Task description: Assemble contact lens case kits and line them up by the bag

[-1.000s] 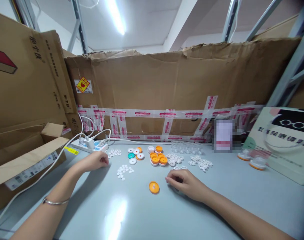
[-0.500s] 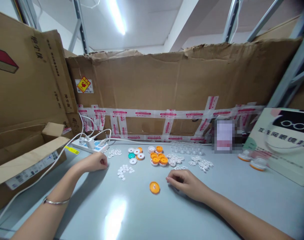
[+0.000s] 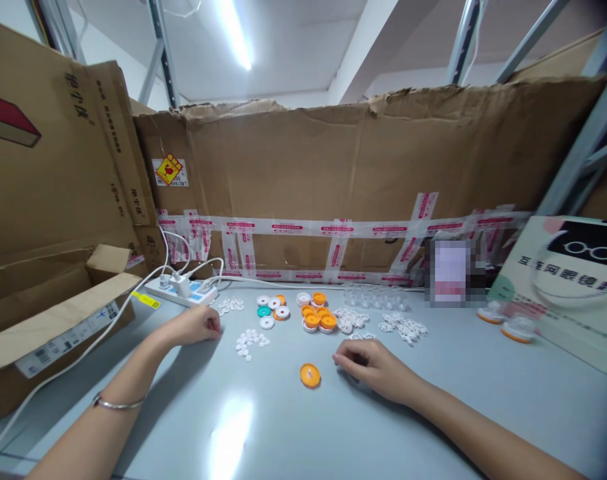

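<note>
Orange is the colour to find first: one orange disc (image 3: pixel 310 375) lies flat on the grey worktop (image 3: pixel 263 440), just below the middle of the frame, with nothing touching it. It sits between your two hands, just beside the fingertips of your right hand (image 3: pixel 378 369) and well apart from your left hand (image 3: pixel 196 325).

Your right hand rests palm down at centre right of the frame, its fingers curled in toward the thumb. Whether anything small is pinched under them, you cannot tell from this view. Your left hand lies at centre left, closed into a loose fist with the knuckles toward the middle; nothing shows inside it. A thin bracelet (image 3: pixel 118 403) circles that wrist at the lower left.

A scatter of small white buttons (image 3: pixel 250 343) lies just beside the left fist, toward the centre. Farther back stands a cluster of orange and white caps (image 3: pixel 317 313), with a single teal cap (image 3: pixel 263 311) to its left in the frame and a heap of white perforated pieces (image 3: pixel 400 327) to its right, above your right hand.

Behind those, a white power strip (image 3: pixel 183 291) lies at the left, and a taped cardboard wall (image 3: pixel 363 173) closes off the back.
</note>
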Demonstrator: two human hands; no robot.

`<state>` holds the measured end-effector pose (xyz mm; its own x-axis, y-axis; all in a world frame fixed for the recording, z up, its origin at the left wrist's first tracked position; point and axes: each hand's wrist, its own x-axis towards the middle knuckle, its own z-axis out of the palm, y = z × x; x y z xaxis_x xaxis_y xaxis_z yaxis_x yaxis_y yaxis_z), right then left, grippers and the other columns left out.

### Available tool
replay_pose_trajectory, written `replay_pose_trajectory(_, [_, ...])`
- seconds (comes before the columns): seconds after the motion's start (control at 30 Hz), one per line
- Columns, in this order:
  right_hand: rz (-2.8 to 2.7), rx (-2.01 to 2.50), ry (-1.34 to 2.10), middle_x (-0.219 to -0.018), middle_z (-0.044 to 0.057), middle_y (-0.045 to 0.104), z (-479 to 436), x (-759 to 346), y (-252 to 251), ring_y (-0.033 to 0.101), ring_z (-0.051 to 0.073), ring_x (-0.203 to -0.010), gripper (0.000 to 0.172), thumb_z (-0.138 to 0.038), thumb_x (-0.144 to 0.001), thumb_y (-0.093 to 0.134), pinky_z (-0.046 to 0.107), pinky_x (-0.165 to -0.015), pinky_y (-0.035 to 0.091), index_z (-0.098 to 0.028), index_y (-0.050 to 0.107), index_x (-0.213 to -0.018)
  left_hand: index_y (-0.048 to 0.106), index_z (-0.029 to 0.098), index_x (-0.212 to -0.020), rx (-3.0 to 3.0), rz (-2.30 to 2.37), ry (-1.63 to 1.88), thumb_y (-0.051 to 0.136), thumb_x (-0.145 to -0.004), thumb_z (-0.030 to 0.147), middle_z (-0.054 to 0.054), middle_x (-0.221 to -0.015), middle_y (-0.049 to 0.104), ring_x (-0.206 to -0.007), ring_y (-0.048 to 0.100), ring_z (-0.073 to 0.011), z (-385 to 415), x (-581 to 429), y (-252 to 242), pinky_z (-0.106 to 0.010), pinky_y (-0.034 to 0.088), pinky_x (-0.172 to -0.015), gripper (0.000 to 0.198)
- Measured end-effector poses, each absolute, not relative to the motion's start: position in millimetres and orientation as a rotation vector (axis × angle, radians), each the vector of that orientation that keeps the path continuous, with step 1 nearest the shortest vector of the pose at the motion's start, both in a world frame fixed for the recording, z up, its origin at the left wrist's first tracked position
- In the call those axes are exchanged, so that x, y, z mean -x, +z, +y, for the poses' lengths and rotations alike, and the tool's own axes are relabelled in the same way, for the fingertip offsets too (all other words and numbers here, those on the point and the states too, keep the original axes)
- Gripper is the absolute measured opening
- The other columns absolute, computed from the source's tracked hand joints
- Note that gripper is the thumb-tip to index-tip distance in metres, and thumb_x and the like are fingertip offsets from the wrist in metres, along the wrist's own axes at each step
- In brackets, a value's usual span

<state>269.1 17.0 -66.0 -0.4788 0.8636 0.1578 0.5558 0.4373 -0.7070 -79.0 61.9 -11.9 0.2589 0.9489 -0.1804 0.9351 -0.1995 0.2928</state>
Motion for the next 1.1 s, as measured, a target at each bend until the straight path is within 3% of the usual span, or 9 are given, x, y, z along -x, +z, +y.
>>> replay_pose_trajectory(0.47, [-2.154,1.17,0.799,-0.058,-0.001,0.054,15,-269,-64,0.044,0.01,-0.053,0.032,-0.037,-0.083,0.044,0.022,-0.052,0.036,-0.016,0.059,-0.065,0.058,0.013,-0.066,-2.177,1.712,0.268,0.049,-0.063,0.028,-0.003,-0.062,0.061,-0.06,0.056,-0.0167,59,76,-7,-0.022,0.039,-0.052,0.018])
replay_pose_trajectory(0.67, [-2.103,1.164,0.743,-0.069,0.0,0.053,8,-252,-65,0.047,0.012,-0.06,0.015,-0.032,-0.073,0.058,0.023,-0.056,0.039,-0.017,0.061,-0.078,0.058,0.013,-0.07,-2.185,1.351,0.628,0.052,-0.069,0.026,-0.003,-0.065,0.062,-0.062,0.058,-0.0143,42,29,-16,-0.023,0.047,-0.06,0.015])
replay_pose_trajectory(0.73, [-2.131,1.148,0.733,-0.074,0.001,0.052,7,-246,-68,0.047,0.013,-0.063,0.022,-0.031,-0.069,0.063,0.024,-0.059,0.04,-0.018,0.061,-0.086,0.062,0.013,-0.081,-2.207,1.245,0.639,0.053,-0.071,0.023,-0.003,-0.068,0.064,-0.064,0.059,-0.0136,32,6,-22,-0.022,0.048,-0.062,0.017])
replay_pose_trajectory(0.83, [-2.167,1.109,0.739,-0.079,0.001,0.052,7,-240,-72,0.049,0.014,-0.069,0.029,-0.031,-0.067,0.066,0.026,-0.065,0.042,-0.02,0.061,-0.093,0.066,0.015,-0.08,-2.288,1.102,0.647,0.053,-0.074,0.018,-0.004,-0.076,0.067,-0.067,0.06,-0.0126,21,-22,-29,-0.021,0.047,-0.065,0.014])
replay_pose_trajectory(1.1, [-2.172,1.108,0.746,-0.078,0.001,0.052,13,-237,-76,0.052,0.015,-0.074,0.023,-0.028,-0.069,0.064,0.026,-0.068,0.042,-0.021,0.065,-0.091,0.064,0.017,-0.075,-2.441,1.108,0.661,0.053,-0.074,0.008,-0.001,-0.072,0.065,-0.065,0.058,-0.012,22,-47,-51,-0.021,0.043,-0.062,0.015])
